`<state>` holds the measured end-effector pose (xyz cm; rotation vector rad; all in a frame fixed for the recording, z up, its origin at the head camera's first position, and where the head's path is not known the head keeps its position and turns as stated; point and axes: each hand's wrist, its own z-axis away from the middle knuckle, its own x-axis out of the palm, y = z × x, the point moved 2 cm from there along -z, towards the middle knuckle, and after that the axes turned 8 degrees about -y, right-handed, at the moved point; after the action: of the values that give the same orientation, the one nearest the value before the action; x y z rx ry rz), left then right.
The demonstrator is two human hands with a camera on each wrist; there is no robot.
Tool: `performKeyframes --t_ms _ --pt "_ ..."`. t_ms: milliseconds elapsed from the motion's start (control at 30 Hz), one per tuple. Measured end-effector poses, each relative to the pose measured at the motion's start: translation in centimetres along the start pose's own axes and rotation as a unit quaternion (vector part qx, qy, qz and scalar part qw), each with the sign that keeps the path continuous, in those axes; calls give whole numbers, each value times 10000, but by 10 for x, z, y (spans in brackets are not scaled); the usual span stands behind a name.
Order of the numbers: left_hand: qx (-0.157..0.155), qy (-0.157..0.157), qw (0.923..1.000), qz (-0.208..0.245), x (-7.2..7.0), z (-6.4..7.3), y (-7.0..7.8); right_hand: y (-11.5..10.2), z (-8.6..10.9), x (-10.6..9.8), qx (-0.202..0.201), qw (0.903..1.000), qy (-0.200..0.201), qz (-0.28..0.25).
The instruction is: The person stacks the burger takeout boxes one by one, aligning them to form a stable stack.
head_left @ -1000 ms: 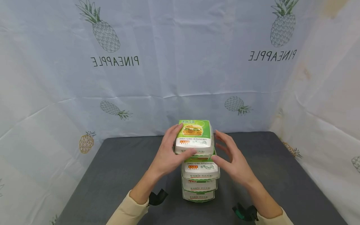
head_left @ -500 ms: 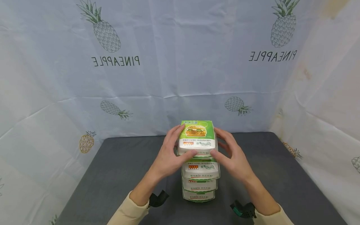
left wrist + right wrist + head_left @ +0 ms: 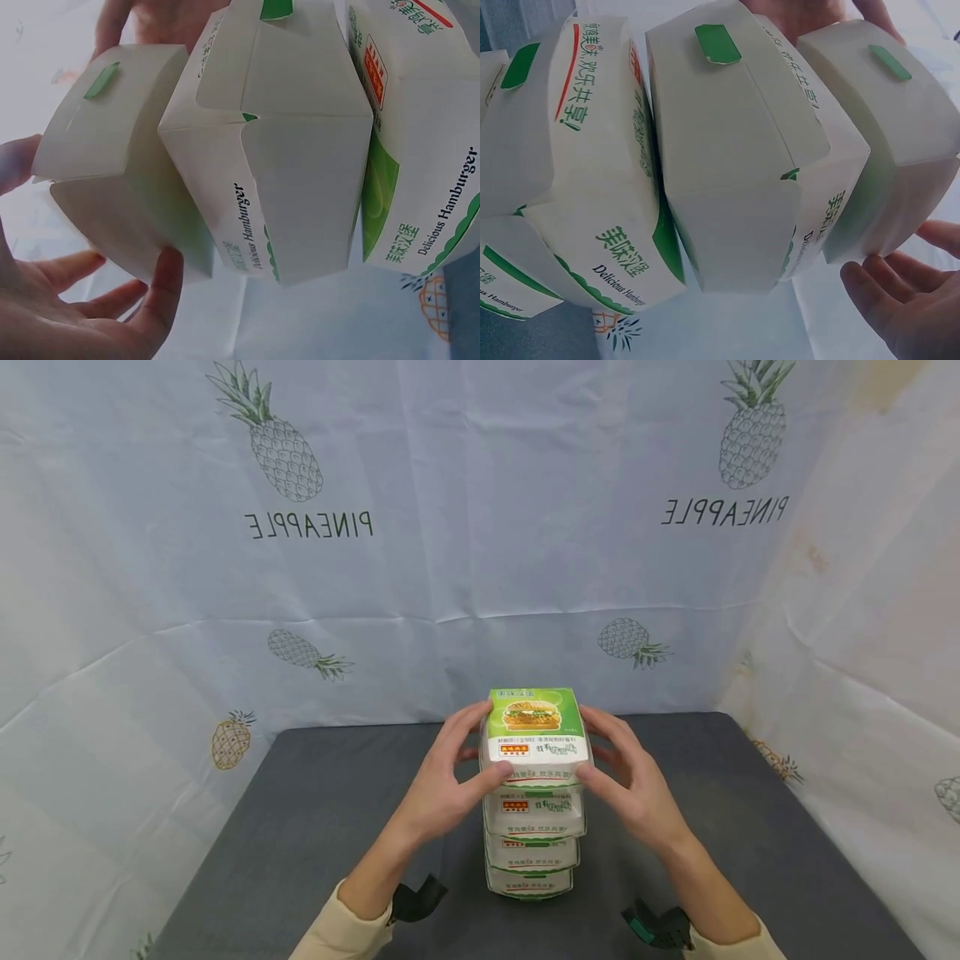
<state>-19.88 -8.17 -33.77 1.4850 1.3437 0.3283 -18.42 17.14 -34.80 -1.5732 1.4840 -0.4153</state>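
A stack of several white and green hamburger boxes stands in the head view. Its top burger box (image 3: 536, 750) carries a burger picture on the lid. My left hand (image 3: 441, 785) holds this box from the left, thumb at the front corner and fingers along the side. From the right, my right hand (image 3: 636, 789) holds it the same way. Below it sits a second burger box (image 3: 536, 814), with others lower down. The left wrist view has left fingertips (image 3: 169, 262) against the top box (image 3: 112, 135). Right fingertips (image 3: 874, 266) touch that box in the right wrist view.
The stack rests on a dark grey table (image 3: 337, 818). Behind it hangs a pale cloth (image 3: 480, 568) printed with pineapples, and cloth also lines both sides. A black strap with a camera mount (image 3: 418, 897) sits at my left wrist, another mount (image 3: 658, 927) at my right.
The top box has shifted right and slightly nearer, and now sits squarer over the stack. My right hand, apart from it at first, has come to touch its right side.
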Motion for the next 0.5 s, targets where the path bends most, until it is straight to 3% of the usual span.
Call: performKeyframes --t_ms 500 --pt "9 -14 10000 -82 5 6 -3 3 10 1 120 9998 -158 -99"
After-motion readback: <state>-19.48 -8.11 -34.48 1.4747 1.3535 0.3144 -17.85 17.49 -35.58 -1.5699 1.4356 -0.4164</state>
